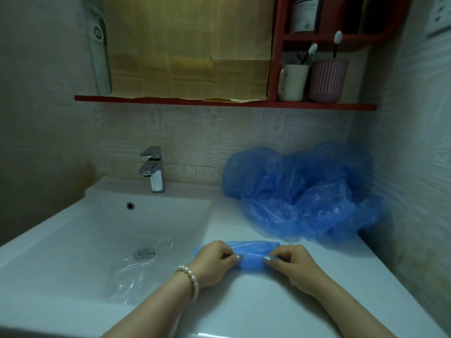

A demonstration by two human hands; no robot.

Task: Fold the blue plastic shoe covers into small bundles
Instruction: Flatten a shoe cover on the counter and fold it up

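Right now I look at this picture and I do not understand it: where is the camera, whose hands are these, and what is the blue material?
There is no machine here. One camera sits on a person's head and looks forward and down, so you see that person's own two arms reaching away from you.

The left hand, with a pearl bracelet on its wrist, and the right hand each pinch one flattened blue shoe cover. It lies on a white counter, partly folded into a narrow strip.

Behind it, against the wall, is a loose pile of blue shoe covers, apparently not yet folded.

To the left is a sink with a tap and clear plastic lying in it. Above, a red shelf holds two cups with toothbrushes.
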